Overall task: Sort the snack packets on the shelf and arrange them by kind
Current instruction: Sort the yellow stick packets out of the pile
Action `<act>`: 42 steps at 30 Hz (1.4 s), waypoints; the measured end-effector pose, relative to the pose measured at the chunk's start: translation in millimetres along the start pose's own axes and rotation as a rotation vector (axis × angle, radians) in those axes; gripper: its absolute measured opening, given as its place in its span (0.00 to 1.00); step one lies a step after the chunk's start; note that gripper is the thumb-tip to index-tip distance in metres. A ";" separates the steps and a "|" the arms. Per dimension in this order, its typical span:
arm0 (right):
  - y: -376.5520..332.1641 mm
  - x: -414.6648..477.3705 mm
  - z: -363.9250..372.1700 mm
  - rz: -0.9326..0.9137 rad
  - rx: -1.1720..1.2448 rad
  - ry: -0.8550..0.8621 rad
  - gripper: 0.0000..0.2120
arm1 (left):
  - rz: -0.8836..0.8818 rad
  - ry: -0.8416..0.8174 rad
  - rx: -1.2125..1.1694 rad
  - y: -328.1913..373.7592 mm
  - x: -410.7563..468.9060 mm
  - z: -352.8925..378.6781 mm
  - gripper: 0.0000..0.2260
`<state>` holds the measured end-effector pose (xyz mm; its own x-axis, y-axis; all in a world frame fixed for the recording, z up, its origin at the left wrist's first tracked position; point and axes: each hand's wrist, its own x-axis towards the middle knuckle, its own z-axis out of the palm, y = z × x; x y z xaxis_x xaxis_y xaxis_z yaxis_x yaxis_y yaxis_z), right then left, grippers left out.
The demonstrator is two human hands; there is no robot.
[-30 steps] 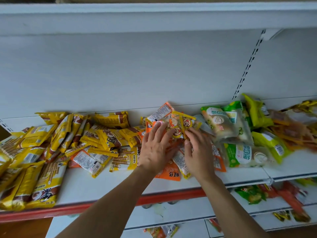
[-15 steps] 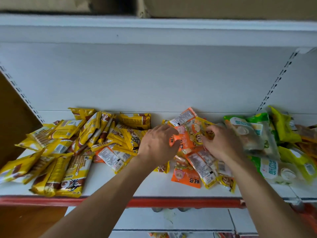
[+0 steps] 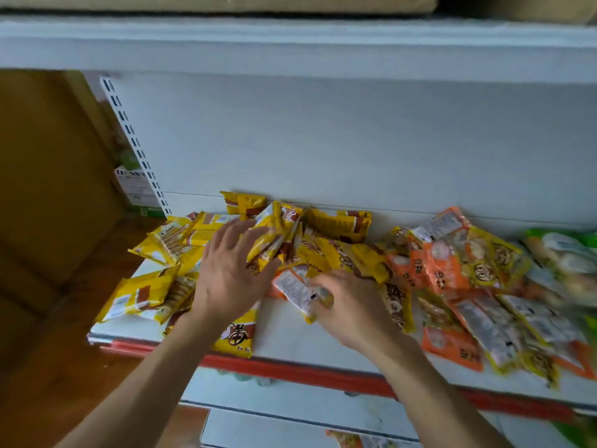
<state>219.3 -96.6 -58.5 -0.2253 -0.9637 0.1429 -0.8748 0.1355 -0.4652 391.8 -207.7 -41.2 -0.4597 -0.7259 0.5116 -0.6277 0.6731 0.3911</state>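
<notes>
Yellow-and-brown snack packets (image 3: 339,224) lie heaped on the left part of the white shelf (image 3: 290,334). Orange and yellow-orange packets (image 3: 445,273) are piled to the right, with green packets (image 3: 562,250) at the far right edge. My left hand (image 3: 229,273) rests with spread fingers on the yellow heap, its thumb against a raised yellow packet (image 3: 274,234). My right hand (image 3: 352,308) curls its fingers round a yellow-edged packet (image 3: 297,291) showing its white label side, just in front of the heap.
The shelf has a red front strip (image 3: 290,371), with another white shelf (image 3: 290,412) below. An upper shelf (image 3: 290,43) overhangs close above. A slotted upright (image 3: 135,147) and a brown panel (image 3: 48,189) bound the left end.
Both hands have shifted left, from the orange packets to the yellow heap, and the view has swung left too. My right hand now holds a label-side-up packet.
</notes>
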 end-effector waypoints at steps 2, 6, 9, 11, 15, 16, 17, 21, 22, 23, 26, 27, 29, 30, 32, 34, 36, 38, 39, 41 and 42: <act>-18.1 0.8 32.6 -0.057 -0.032 -0.017 0.18 | -0.081 -0.116 0.012 -25.9 -3.5 -1.3 0.35; -32.7 11.4 63.9 -0.017 -0.155 0.051 0.27 | -0.108 -0.294 0.044 -61.1 -0.5 15.4 0.42; -37.6 22.4 76.4 0.063 -0.286 0.063 0.28 | -0.092 -0.311 -0.003 -68.2 11.6 29.9 0.44; -40.1 28.5 82.1 0.126 -0.356 0.051 0.26 | -0.089 -0.320 -0.014 -70.6 20.0 37.6 0.43; -41.7 32.2 87.2 0.165 -0.378 0.142 0.17 | -0.062 -0.288 0.012 -75.4 26.5 45.0 0.38; -41.1 31.4 87.5 0.155 -0.350 0.166 0.15 | -0.060 -0.270 -0.013 -77.7 26.9 45.1 0.37; -40.0 30.1 87.0 0.148 -0.319 0.186 0.14 | -0.057 -0.255 -0.039 -79.8 27.1 44.5 0.35; -35.9 23.9 76.2 0.126 -0.216 0.276 0.09 | -0.045 -0.188 -0.127 -84.2 28.4 38.9 0.31; -35.9 21.4 71.7 0.111 -0.188 0.309 0.09 | -0.054 -0.172 -0.154 -84.1 28.9 37.9 0.31; -36.1 18.3 66.6 0.104 -0.162 0.346 0.09 | -0.066 -0.159 -0.173 -83.5 29.1 37.2 0.30; -32.3 8.5 49.5 0.147 -0.059 0.448 0.09 | -0.079 -0.126 -0.202 -79.9 29.2 38.4 0.29; -28.9 5.7 44.1 0.174 0.015 0.470 0.10 | -0.085 -0.117 -0.216 -78.2 29.4 39.1 0.29; -19.9 2.8 34.1 0.248 0.220 0.495 0.11 | -0.105 -0.093 -0.247 -74.9 30.0 40.4 0.28; -16.6 2.5 28.9 0.291 0.333 0.506 0.11 | -0.112 -0.079 -0.258 -73.5 30.1 41.5 0.27; -12.9 2.5 19.4 0.326 0.576 0.537 0.11 | -0.145 -0.060 -0.294 -71.1 30.1 43.5 0.26; -11.7 4.3 12.0 0.369 0.783 0.579 0.09 | -0.190 -0.075 -0.357 -68.7 28.5 45.4 0.26; -10.6 4.9 5.7 0.455 0.951 0.606 0.08 | -0.167 -0.100 -0.379 -64.9 22.1 48.2 0.27; -10.3 4.8 0.1 0.505 1.120 0.596 0.06 | -0.120 -0.111 -0.374 -59.6 12.9 52.2 0.27; -10.5 5.3 -3.2 0.515 1.197 0.583 0.07 | -0.105 -0.111 -0.370 -56.5 9.1 53.7 0.27; -9.7 7.0 -9.6 0.523 1.296 0.577 0.07 | -0.086 -0.115 -0.368 -51.5 5.3 56.0 0.27; -8.0 8.0 -11.5 0.527 1.318 0.585 0.07 | -0.066 -0.119 -0.369 -49.0 4.2 56.3 0.27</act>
<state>219.5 -102.7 -43.6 -0.7855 -0.6081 -0.1151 0.2745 -0.1756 -0.9454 385.2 -251.7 -101.2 -0.5089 -0.7662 0.3923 -0.4005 0.6142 0.6800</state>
